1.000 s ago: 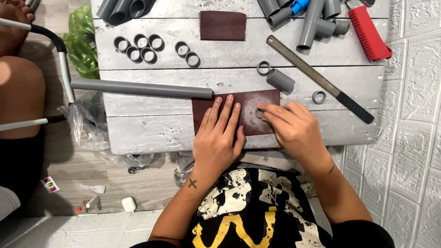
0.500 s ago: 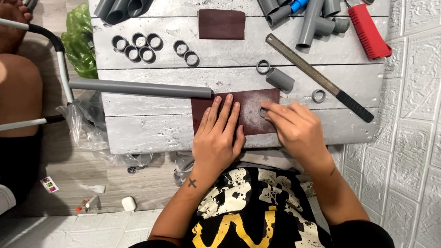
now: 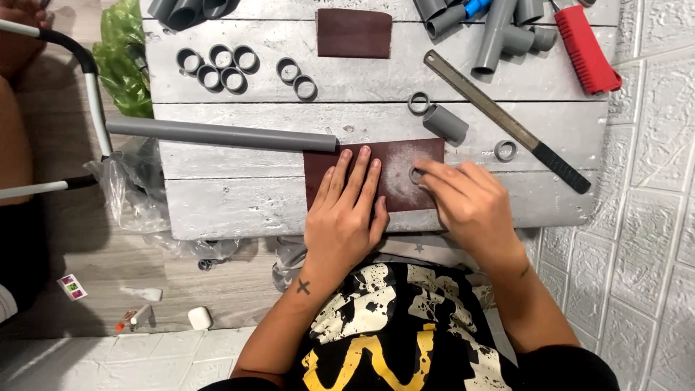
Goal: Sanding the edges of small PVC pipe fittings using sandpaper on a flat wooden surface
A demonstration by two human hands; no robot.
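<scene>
Left hand (image 3: 346,217) is lying flat, fingers spread, pinning the sandpaper (image 3: 394,163). Right hand (image 3: 470,206) is pressing a small grey ring (image 3: 416,174) at the sheet's three o'clock side, fingertips pinched; the ring is mostly hidden, probably lying flat.

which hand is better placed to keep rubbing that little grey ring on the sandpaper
Right. The right hand already has fingertips on the grey ring, while the left hand lies flat pinning the sandpaper sheet.
</scene>
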